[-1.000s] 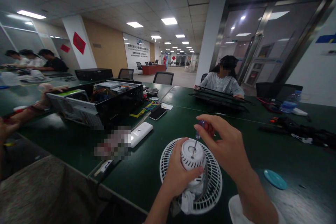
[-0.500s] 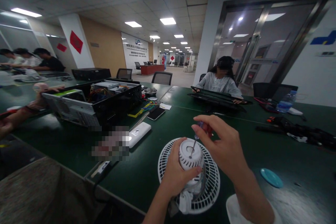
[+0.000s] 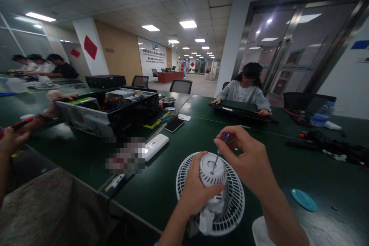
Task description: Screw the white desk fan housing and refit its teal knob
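A white fan (image 3: 212, 164) lies grille-down on the green table, its motor housing facing up. My left hand (image 3: 198, 188) wraps around the housing, thumb on the near side and fingers on the far left. Between the thumb and fingers of my right hand (image 3: 245, 152) is a screwdriver (image 3: 218, 154) with a clear purplish handle. Its shaft slants down, and the tip meets a hole in the top of the housing. The round white grille (image 3: 238, 211) spreads out beneath. Whether a screw sits under the tip is too small to tell.
A turquoise disc (image 3: 304, 200) lies at right, near a small dark piece. At left are a white box-shaped device (image 3: 156, 147), a phone (image 3: 174, 125) and an opened computer case (image 3: 127, 117), with another person's hands beside it. Across the table a person holds a flat black panel (image 3: 242, 113).
The screwdriver handle has turned slightly in my right fingers, its tip still at the same spot. The view has shifted a little. Across the table, the person's black panel has been lowered.
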A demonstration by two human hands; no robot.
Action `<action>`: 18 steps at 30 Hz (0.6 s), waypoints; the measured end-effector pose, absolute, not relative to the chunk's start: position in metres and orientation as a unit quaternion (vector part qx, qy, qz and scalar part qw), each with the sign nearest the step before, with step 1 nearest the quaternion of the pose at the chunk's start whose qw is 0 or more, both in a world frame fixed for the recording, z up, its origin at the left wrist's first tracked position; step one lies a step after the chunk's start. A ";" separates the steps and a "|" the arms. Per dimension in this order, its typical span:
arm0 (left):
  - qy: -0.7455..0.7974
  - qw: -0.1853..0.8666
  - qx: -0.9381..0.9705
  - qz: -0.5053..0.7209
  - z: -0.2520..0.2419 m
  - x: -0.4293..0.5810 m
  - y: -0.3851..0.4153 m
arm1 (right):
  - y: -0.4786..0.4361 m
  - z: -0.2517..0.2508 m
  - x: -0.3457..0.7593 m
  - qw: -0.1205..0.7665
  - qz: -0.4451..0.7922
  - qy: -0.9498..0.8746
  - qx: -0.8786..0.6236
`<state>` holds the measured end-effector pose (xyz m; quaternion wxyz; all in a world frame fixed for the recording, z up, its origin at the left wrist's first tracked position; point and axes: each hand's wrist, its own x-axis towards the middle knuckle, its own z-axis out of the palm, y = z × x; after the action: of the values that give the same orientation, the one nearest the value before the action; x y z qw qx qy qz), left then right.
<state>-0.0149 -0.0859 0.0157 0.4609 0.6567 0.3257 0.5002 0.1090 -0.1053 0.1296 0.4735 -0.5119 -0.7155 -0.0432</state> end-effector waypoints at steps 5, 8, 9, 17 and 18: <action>0.331 0.457 0.654 0.505 0.015 -0.014 -0.086 | -0.104 0.127 0.108 0.501 -0.053 -0.709 -0.493; 0.329 0.457 0.653 0.506 0.015 -0.014 -0.086 | -0.105 0.129 0.109 0.471 -0.043 -0.737 -0.482; 0.328 0.457 0.654 0.507 0.015 -0.014 -0.086 | -0.106 0.130 0.110 0.463 -0.021 -0.746 -0.479; 0.331 0.452 0.653 0.509 0.015 -0.015 -0.086 | -0.108 0.131 0.110 0.455 -0.045 -0.751 -0.477; 0.332 0.452 0.653 0.508 0.015 -0.015 -0.086 | -0.107 0.130 0.109 0.457 -0.074 -0.744 -0.483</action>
<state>-0.0147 -0.0862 0.0150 0.4524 0.6532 0.3324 0.5081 0.1093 -0.1065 0.1304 0.4565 -0.4828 -0.7437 -0.0735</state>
